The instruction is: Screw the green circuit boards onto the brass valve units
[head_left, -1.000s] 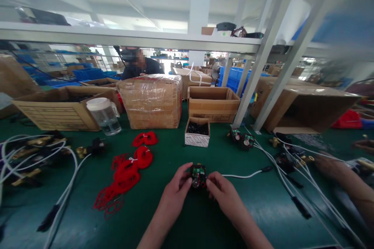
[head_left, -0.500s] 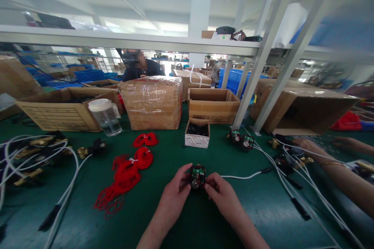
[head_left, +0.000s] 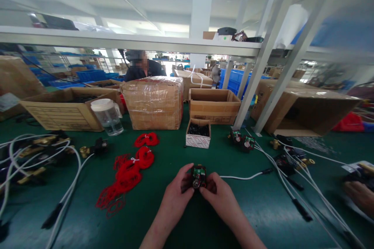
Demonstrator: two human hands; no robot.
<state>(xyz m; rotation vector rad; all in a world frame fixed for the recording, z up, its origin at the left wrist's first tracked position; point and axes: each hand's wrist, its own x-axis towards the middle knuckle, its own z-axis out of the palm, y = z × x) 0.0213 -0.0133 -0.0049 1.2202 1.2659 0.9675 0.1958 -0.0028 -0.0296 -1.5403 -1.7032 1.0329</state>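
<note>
A small open black housing with a green circuit board (head_left: 199, 176) is held upright between my two hands, low over the table. My left hand (head_left: 176, 191) grips its left side, thumb at the lower front corner and fingers behind. My right hand (head_left: 218, 193) pinches the right side, its thumb at the lower front edge. From behind that hand a white cable (head_left: 244, 177) runs right to a black connector (head_left: 267, 171). Beyond it lie two similar housings with boards (head_left: 247, 142). A small carton of black parts (head_left: 198, 129) stands ahead of my hands.
Red wire bundles (head_left: 127, 175) lie left of my hands. Farther left are brass fittings with white cables (head_left: 35, 155). Cardboard boxes (head_left: 154, 105) and a water jug (head_left: 107, 116) line the back, beneath a metal shelf (head_left: 131, 41). At right, a co-worker's hand (head_left: 360, 194) is near more cabled parts.
My right thumb has shifted left along the housing's lower front edge. At right, the co-worker's arms have drawn back from the cables and open box; one hand now shows at the right edge.
</note>
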